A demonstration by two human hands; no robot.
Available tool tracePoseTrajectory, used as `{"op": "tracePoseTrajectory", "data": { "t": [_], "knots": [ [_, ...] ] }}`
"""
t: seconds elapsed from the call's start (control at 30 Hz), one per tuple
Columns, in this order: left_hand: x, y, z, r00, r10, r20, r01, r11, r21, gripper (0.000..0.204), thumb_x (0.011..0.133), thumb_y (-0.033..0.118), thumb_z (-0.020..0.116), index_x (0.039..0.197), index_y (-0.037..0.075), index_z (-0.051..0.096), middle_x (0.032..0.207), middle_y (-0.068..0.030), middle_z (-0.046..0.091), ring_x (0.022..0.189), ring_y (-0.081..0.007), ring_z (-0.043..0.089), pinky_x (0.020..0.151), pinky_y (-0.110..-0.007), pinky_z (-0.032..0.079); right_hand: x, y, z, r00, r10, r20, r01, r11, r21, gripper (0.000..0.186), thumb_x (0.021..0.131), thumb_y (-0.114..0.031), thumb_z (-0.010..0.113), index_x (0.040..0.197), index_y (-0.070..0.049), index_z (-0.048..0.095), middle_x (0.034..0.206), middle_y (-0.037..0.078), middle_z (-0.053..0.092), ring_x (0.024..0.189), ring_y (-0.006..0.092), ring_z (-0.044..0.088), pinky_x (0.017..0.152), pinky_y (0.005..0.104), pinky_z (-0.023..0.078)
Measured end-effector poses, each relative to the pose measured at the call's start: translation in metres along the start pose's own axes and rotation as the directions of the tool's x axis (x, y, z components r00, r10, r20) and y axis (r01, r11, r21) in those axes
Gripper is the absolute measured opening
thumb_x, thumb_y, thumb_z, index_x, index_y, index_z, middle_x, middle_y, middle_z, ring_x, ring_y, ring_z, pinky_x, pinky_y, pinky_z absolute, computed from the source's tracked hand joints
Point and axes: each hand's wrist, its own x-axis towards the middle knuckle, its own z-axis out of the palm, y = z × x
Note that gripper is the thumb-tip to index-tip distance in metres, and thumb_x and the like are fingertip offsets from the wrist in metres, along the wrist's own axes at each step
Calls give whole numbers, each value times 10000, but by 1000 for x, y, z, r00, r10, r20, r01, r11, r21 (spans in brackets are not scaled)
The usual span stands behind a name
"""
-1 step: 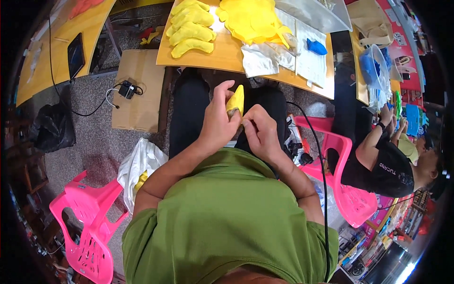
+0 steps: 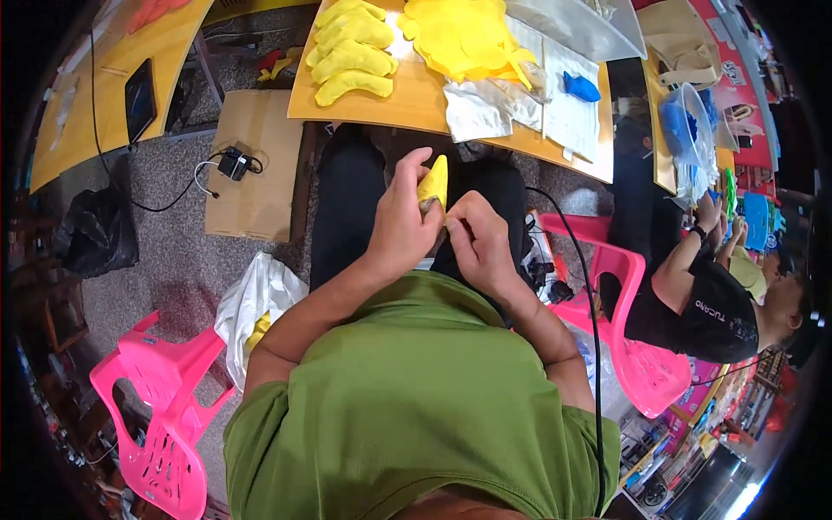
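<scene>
Yellow crescents (image 2: pixel 351 64), perhaps fabric, on table (image 2: pixel 412 109)

A banana shape (image 2: pixel 438 180) sits between the hands (image 2: pixel 399 215), on the near side of the bench (image 2: pixel 419 109). On the bench, more banana shapes (image 2: pixel 354 61) lie left of a fabric pile (image 2: pixel 459 36), with a tub (image 2: pixel 598 30) to its right. Leftward, an adapter (image 2: pixel 232 165) lies on cardboard (image 2: pixel 260 195); chairs stand left (image 2: pixel 156 368) and right (image 2: pixel 624 276).
</scene>
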Motion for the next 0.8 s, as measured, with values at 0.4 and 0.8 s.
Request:
{"op": "tracePoseTrajectory", "data": {
  "t": [0.4, 0.8],
  "knots": [
    [1, -12, -9, 943, -222, 246, 331, 611, -719, 606, 805, -23, 608, 1328, 57, 313, 1039, -115, 577, 934, -179, 596, 818, -307, 488, -3, 20, -2, 968, 233, 92, -250, 879, 406, 46, 832, 13, 541, 825, 2, 497, 770, 28, 455, 684, 76, 463, 561, 231, 383],
    [2, -13, -10, 963, -172, 209, 270, 580, -768, 598, 866, 1, 536, 1388, 66, 253, 1098, -145, 574, 977, -224, 590, 857, -336, 473, -1, 26, 0, 976, 215, 25, -210, 915, 345, 39, 849, -3, 530, 827, -1, 497, 738, 14, 458, 633, 57, 441, 524, 219, 368]
  ]
}}
